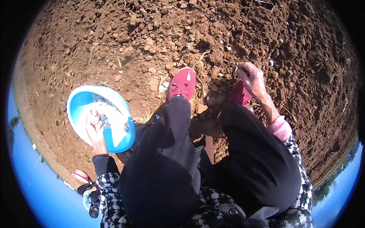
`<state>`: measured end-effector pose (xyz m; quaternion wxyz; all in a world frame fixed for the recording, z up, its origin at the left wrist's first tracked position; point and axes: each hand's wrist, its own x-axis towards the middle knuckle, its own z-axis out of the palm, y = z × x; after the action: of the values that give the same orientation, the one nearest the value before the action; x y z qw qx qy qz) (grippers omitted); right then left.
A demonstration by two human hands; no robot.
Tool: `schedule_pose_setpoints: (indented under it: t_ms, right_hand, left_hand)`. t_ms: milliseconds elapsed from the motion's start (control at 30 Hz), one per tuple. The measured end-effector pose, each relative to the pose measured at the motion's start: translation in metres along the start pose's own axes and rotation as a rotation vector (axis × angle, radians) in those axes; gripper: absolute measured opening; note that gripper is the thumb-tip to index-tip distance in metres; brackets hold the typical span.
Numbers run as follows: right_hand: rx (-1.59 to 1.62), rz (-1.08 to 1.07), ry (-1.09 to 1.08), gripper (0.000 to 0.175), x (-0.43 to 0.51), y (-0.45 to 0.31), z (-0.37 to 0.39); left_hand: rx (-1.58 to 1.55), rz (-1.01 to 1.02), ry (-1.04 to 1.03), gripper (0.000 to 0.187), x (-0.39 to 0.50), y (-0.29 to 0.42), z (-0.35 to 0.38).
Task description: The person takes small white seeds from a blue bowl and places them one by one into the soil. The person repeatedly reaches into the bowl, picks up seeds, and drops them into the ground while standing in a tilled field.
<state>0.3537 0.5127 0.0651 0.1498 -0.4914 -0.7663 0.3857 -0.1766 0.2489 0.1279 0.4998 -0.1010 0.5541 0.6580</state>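
My right hand is above the soil by my right shoe, its fingertips pinching a small white piece that looks like a garlic clove. At the left, my left hand is over a blue plastic basin with its fingers curled. Glare hides whether it holds anything. Inside the basin lie whitish and grey pieces, partly washed out by sunlight. Similar white cloves are scattered on the brown soil, among them one clove ahead of my right hand and another clove to its right.
Loose, cloddy soil with bits of dry straw surrounds me. My red shoes stand apart on it, with my dark-trousered knees bent between my arms. Another person and a pinkish hat appear at the lower left.
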Motion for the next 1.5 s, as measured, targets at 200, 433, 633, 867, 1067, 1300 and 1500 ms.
schedule_pose_setpoints:
  t_ms: [200,433,633,867,1067,1300,1500]
  right_hand:
    - [0.203,-0.094,0.062,0.01,0.039,-0.047,-0.002]
    - [0.468,-0.192,0.011,0.014,0.058,-0.103,-0.01]
    - [0.378,-0.322,0.111,0.013,0.058,-0.101,-0.013]
    - [0.082,-0.237,-0.008,0.018,0.051,-0.092,-0.009]
    - [-0.26,-0.319,-0.139,0.022,0.049,-0.093,0.0]
    - [0.345,0.17,-0.344,0.016,0.047,-0.095,-0.021]
    - [0.092,-0.074,-0.468,0.02,0.05,-0.084,-0.018]
  left_hand:
    - [-0.012,-0.252,-0.57,0.025,0.016,-0.03,0.146]
    - [0.153,-0.606,-0.814,0.045,0.041,-0.126,0.29]
    - [0.245,-0.71,-0.796,0.045,0.042,-0.174,0.315]
    - [0.412,-0.686,-0.812,0.063,0.036,-0.204,0.312]
    - [0.699,-0.601,-0.785,0.075,0.026,-0.213,0.309]
    - [0.526,-0.758,-0.792,0.05,0.028,-0.217,0.293]
    - [0.609,-0.798,-0.835,0.034,0.029,-0.216,0.281]
